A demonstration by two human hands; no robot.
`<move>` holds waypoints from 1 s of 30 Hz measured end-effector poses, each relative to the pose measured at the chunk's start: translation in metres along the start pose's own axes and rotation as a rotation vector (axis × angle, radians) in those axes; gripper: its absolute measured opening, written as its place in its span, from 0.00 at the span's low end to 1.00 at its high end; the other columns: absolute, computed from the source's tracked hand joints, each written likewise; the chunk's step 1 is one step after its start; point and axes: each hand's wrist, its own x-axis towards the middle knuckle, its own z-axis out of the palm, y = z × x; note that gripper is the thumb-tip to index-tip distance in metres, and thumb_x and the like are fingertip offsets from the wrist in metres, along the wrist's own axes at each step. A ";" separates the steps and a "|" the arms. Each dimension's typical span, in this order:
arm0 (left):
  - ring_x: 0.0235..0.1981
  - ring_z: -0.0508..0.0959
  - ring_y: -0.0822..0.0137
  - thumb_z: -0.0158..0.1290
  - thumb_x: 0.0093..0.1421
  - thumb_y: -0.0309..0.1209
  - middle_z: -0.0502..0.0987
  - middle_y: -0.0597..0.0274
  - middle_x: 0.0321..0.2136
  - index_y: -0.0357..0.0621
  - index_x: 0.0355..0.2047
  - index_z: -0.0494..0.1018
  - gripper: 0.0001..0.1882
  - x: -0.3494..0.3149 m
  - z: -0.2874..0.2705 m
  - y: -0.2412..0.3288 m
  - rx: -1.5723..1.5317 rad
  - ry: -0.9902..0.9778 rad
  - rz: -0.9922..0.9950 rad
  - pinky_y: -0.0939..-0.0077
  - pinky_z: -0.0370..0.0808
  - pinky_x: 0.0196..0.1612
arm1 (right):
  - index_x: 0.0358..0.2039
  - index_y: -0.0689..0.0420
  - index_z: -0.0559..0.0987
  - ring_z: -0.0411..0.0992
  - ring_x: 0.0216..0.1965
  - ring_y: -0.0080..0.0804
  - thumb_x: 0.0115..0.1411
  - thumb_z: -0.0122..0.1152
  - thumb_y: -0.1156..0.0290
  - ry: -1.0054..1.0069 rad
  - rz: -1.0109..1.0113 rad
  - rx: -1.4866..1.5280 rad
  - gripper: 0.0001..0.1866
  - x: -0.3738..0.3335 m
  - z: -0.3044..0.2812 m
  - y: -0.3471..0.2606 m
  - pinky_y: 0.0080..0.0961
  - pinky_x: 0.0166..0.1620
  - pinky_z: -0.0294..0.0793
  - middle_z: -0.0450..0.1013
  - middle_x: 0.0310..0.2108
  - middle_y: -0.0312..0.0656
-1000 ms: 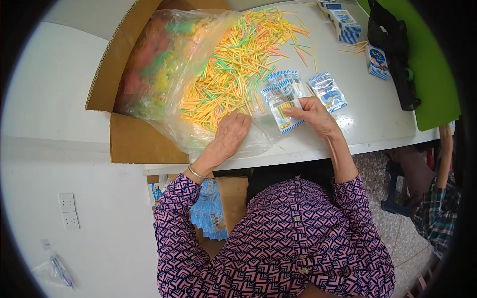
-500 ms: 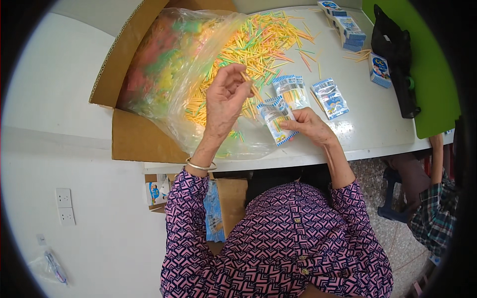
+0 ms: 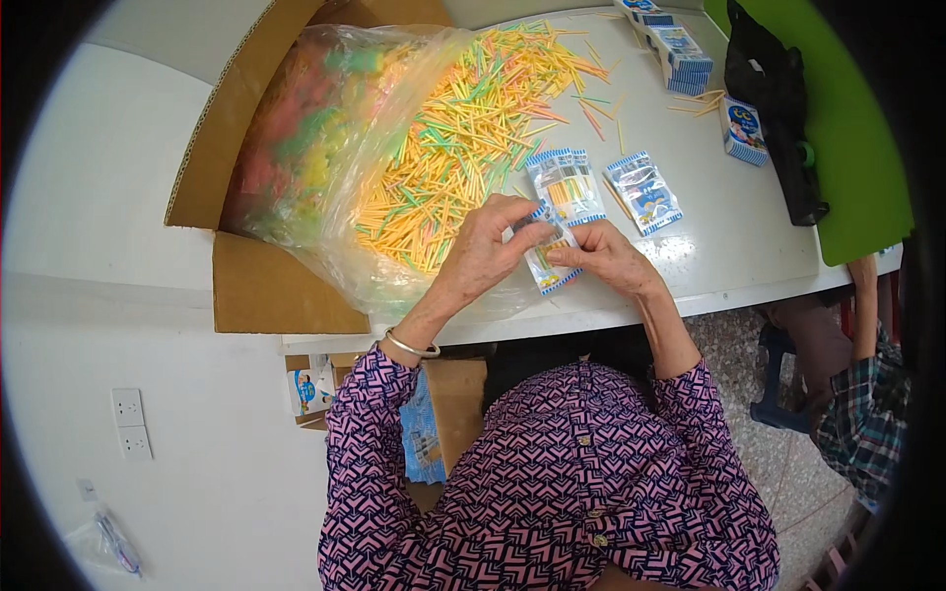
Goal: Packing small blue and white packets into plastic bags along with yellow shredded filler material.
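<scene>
- Surface [image 3: 749, 222], white and glossy, spreads in front of you.
- Cardboard carton [image 3: 286, 286] stands open at its left side.
- Clear plastic bag [image 3: 340, 212] spills out of the carton.
- Heap of thin sticks [image 3: 443, 172], mostly yellow with green and pink ones mixed in, lies at the bag's mouth.
- Your left hand [image 3: 483, 251] is curled, thumb and fingers at the held packet's upper end; you cannot tell whether it grips anything.
- Your right hand [image 3: 616, 261] pinches that packet's side.
- Overlapping packets [image 3: 572, 189] lie just beyond, colored sticks showing through them.
- Held packet [image 3: 553, 264] sits tilted between your hands near the surface's front edge: flat, shiny, silvery, with blue-striped ends, yellowish sticks inside and yellow print low down.
</scene>
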 end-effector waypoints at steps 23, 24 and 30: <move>0.46 0.67 0.52 0.60 0.49 0.40 0.71 0.51 0.42 0.39 0.45 0.69 0.26 0.059 0.031 -0.033 0.166 0.200 0.030 0.61 0.63 0.49 | 0.31 0.59 0.75 0.67 0.37 0.40 0.52 0.60 0.75 1.093 -0.555 -1.207 0.06 -0.014 -0.066 -0.012 0.35 0.40 0.65 0.71 0.34 0.43; 0.46 0.67 0.52 0.60 0.49 0.40 0.71 0.51 0.42 0.39 0.45 0.69 0.26 0.054 0.029 -0.022 0.168 0.204 0.028 0.61 0.63 0.49 | 0.33 0.59 0.75 0.68 0.35 0.40 0.52 0.60 0.75 0.986 -0.591 -1.186 0.07 -0.017 -0.050 -0.025 0.33 0.40 0.65 0.71 0.34 0.43; 0.31 0.74 0.74 0.59 0.54 0.35 0.77 0.62 0.27 0.36 0.35 0.76 0.14 0.036 0.008 0.005 -0.087 -0.096 -0.113 0.78 0.70 0.39 | 0.42 0.62 0.72 0.73 0.37 0.29 0.53 0.62 0.76 0.572 -0.568 -0.744 0.16 -0.019 0.000 -0.037 0.24 0.41 0.71 0.73 0.35 0.43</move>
